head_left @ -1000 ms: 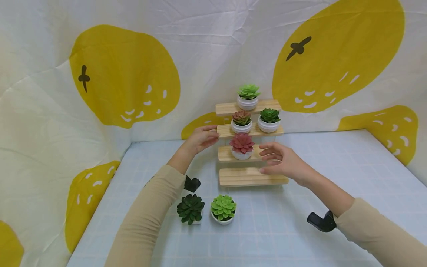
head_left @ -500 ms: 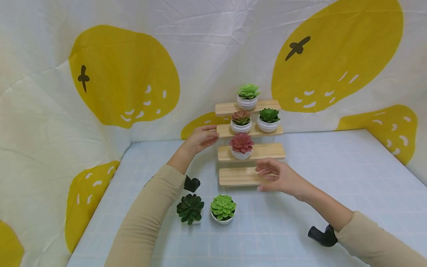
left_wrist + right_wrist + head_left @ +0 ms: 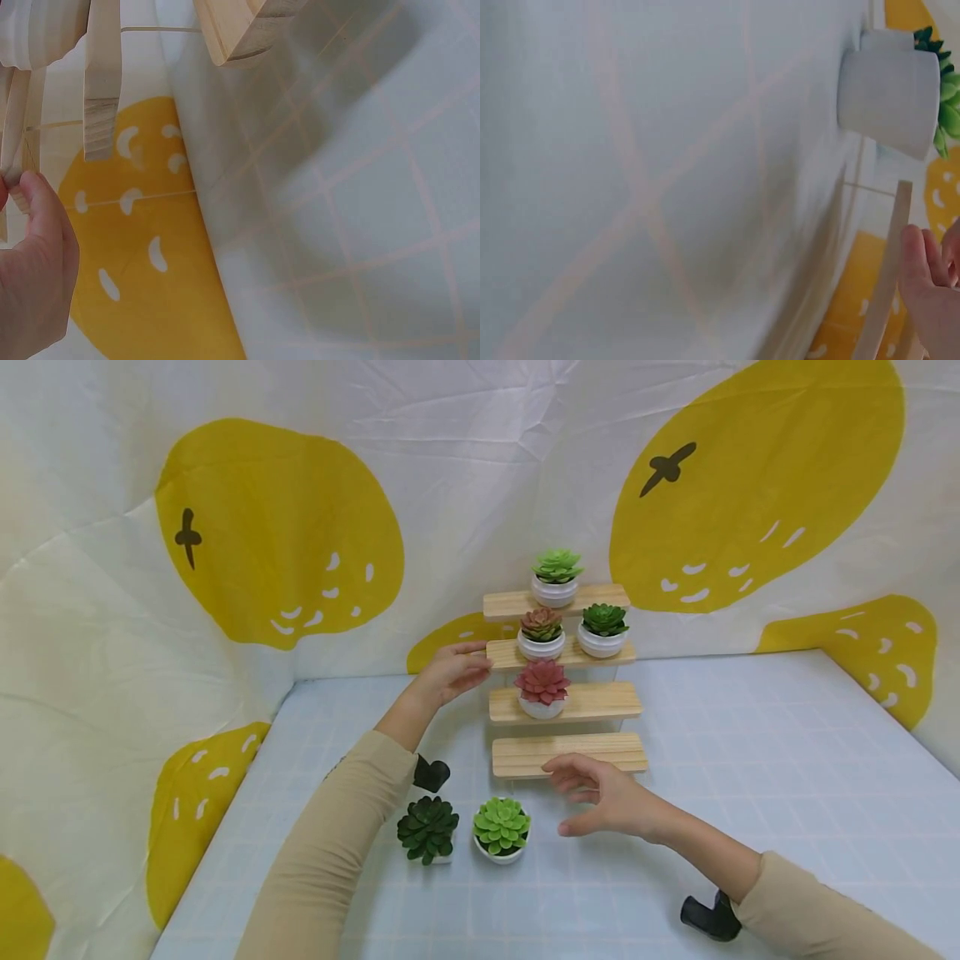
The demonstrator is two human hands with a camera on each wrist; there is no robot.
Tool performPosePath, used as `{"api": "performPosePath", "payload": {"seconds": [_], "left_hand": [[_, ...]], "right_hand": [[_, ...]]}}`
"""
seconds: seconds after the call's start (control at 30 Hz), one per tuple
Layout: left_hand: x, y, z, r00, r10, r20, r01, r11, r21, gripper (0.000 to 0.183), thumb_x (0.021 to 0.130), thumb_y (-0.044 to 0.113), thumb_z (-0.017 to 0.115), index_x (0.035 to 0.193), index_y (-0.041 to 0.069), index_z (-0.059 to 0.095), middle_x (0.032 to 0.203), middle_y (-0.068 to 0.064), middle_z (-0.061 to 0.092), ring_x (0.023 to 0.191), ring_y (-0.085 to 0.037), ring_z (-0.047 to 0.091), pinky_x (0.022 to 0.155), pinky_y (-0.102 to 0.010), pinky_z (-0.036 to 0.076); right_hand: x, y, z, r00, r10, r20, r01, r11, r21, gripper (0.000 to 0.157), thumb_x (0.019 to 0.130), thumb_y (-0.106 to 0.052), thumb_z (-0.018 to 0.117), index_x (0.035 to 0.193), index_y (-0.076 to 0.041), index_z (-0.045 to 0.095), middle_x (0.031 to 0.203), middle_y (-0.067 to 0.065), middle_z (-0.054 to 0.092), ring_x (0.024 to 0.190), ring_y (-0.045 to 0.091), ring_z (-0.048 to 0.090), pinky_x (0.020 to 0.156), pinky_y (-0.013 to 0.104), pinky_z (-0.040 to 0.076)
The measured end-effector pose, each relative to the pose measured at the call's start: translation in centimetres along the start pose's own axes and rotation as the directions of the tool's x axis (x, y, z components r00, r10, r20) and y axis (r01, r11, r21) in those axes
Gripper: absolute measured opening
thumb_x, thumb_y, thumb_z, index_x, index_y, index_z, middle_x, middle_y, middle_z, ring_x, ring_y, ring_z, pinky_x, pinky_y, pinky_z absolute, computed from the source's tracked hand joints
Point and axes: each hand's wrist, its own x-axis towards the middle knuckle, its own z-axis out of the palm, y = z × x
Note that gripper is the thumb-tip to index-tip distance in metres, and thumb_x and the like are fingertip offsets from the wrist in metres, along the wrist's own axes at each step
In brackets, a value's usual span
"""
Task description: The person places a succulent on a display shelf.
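Observation:
A tiered wooden display stand (image 3: pixel 536 757) stands at the back of the table. My left hand (image 3: pixel 452 674) pinches the left end of its second board from the top; in the left wrist view, thumb and finger meet on the board's end. In front of the lowest board, my right hand (image 3: pixel 603 797) hovers with fingers parted and nothing in them. Just left of it is a bright green potted succulent (image 3: pixel 502 827) in a white pot (image 3: pixel 889 97). Beside that sits a dark green succulent (image 3: pixel 428 828), its pot mostly hidden by leaves.
On the stand are a light green succulent (image 3: pixel 557 567) on top, a reddish-green one (image 3: pixel 542 625) and a green one (image 3: pixel 604 620) below, then a pink one (image 3: pixel 542 682). A white cloth with yellow fruit shapes (image 3: pixel 285 527) hangs behind the table.
My right hand has come down from beside the pink succulent's board, moving left and toward the front, near the bright green succulent. The left hand keeps its grip on the stand.

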Motion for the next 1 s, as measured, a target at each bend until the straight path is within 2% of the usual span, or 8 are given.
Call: {"api": "performPosePath", "payload": {"seconds": [0.27, 0.4, 0.53, 0.8, 1.0], "left_hand": [[-0.1, 0.0, 0.1, 1.0, 0.008, -0.004, -0.008, 1.0, 0.001, 0.048, 0.088, -0.008, 0.055, 0.135, 0.0, 0.047, 0.114, -0.016, 0.053, 0.078, -0.015, 0.056, 0.074, -0.02, 0.053], [-0.1, 0.1, 0.1, 1.0, 0.003, -0.007, -0.003, 1.0, 0.005, 0.048, 0.088, -0.007, 0.056, 0.135, 0.001, 0.047, 0.121, -0.018, 0.052, 0.078, -0.014, 0.056, 0.091, -0.027, 0.048], [-0.1, 0.1, 0.2, 1.0, -0.001, -0.011, 0.001, 1.0, 0.002, 0.048, 0.088, -0.007, 0.056, 0.135, 0.001, 0.047, 0.123, -0.018, 0.052, 0.079, -0.015, 0.056, 0.096, -0.031, 0.044], [0.0, 0.0, 0.1, 1.0, 0.003, -0.01, -0.003, 1.0, -0.01, 0.048, 0.088, -0.008, 0.056, 0.134, 0.0, 0.047, 0.117, -0.016, 0.053, 0.081, -0.016, 0.056, 0.096, -0.031, 0.044], [0.0, 0.0, 0.1, 1.0, 0.005, -0.015, -0.005, 1.0, -0.009, 0.048, 0.088, -0.008, 0.056, 0.134, 0.0, 0.047, 0.117, -0.017, 0.054, 0.079, -0.015, 0.056, 0.08, -0.023, 0.052]], "right_hand": [[0.7, 0.6, 1.5, 0.999, 0.002, 0.05, -0.004, 0.999, 0.043, 0.07, 0.074, -0.008, 0.078, 0.133, 0.004, 0.042, 0.123, 0.026, 0.046, 0.112, 0.042, 0.046, 0.095, 0.043, 0.043], [1.1, 0.9, 2.1, 0.997, -0.004, 0.071, 0.001, 0.999, 0.042, 0.071, 0.074, -0.007, 0.078, 0.134, 0.003, 0.041, 0.123, 0.025, 0.047, 0.112, 0.039, 0.047, 0.095, 0.042, 0.043], [1.5, 1.2, 2.7, 0.996, -0.009, 0.09, 0.005, 0.999, 0.04, 0.072, 0.073, -0.007, 0.078, 0.134, 0.002, 0.041, 0.122, 0.019, 0.048, 0.111, 0.034, 0.048, 0.095, 0.043, 0.044], [2.4, 1.6, 3.6, 0.993, -0.004, 0.118, 0.002, 1.0, 0.016, 0.074, 0.069, -0.007, 0.081, 0.133, 0.001, 0.043, 0.122, 0.011, 0.049, 0.108, 0.029, 0.049, 0.092, 0.036, 0.047], [3.1, 2.0, 4.3, 0.991, 0.004, 0.137, -0.005, 1.0, 0.003, 0.076, 0.068, -0.005, 0.082, 0.133, -0.002, 0.044, 0.12, 0.008, 0.052, 0.106, 0.025, 0.051, 0.089, 0.027, 0.048]]}}
